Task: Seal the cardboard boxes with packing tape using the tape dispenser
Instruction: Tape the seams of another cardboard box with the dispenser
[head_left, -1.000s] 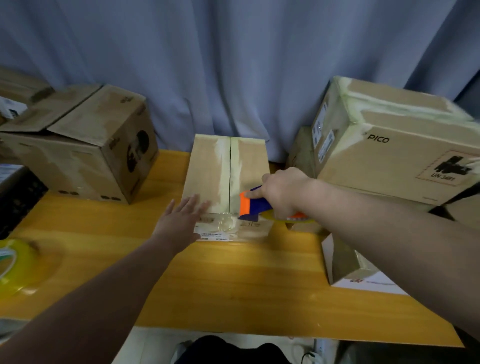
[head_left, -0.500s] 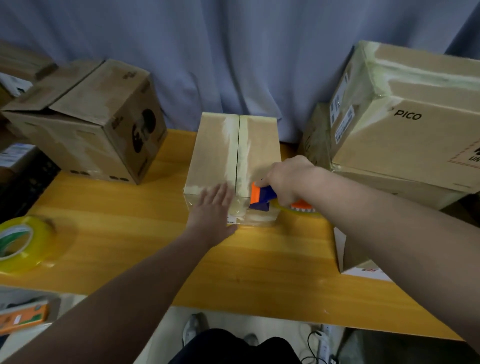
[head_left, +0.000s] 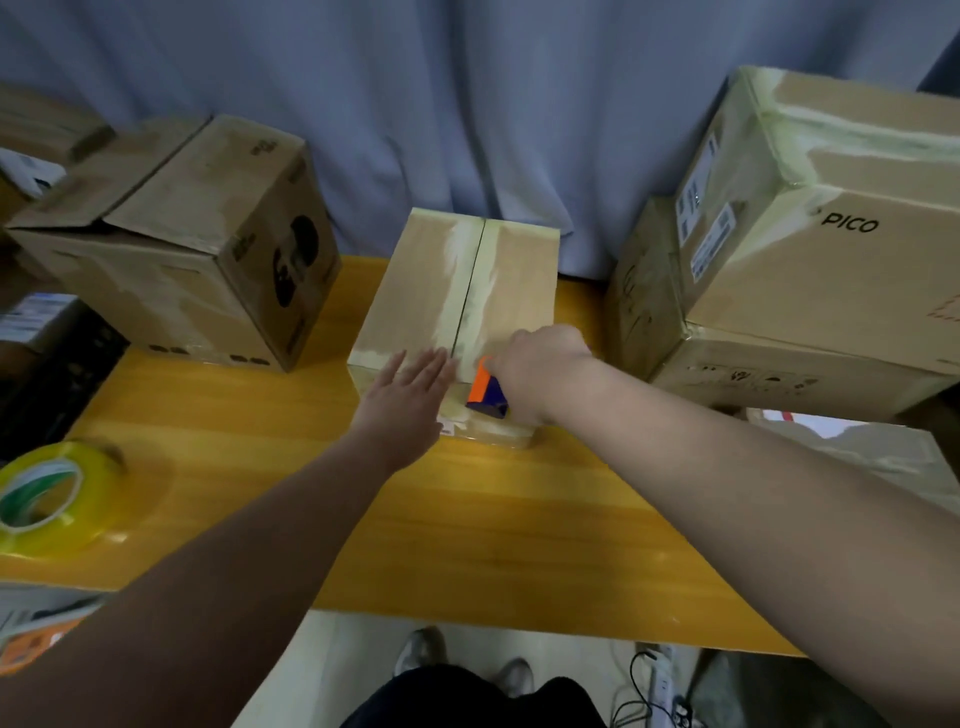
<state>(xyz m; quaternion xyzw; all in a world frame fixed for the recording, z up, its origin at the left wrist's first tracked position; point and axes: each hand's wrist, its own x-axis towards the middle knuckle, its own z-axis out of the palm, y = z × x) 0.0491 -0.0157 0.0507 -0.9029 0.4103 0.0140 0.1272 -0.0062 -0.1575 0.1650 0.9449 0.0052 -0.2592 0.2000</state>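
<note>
Box: the middle box (head_left: 415, 291) sits on the yellow worktop (head_left: 467, 519). Its flaps are down, and the line (head_left: 470, 291) where they meet runs away from the person.
Tape dispenser: the orange and blue tape dispenser (head_left: 485, 395) is at the near edge of the box, just right of that line.
Right hand: the right hand (head_left: 540, 374) is curled tight round the tape dispenser.
Left hand: the left hand (head_left: 405, 405) lies flat on the near end of the box top. Its fingers are straight and it holds nothing.
Crooked tape: the dispenser starts a bit to one side. If it goes straight ahead, the tape may miss the line and leave a gap.
Sliding box: a hard push could shove the box toward the curtain if the flat hand presses too softly.
Sore fingers: the left fingers are very near the dispenser. Its sharp part is hidden, so they could get nicked or stuck under the tape.
Bumpy tape: pale old tape marks lie along the line, so new tape may wrinkle there.
Nearby: a yellow tape roll (head_left: 47, 499) lies far left, well apart.
</note>
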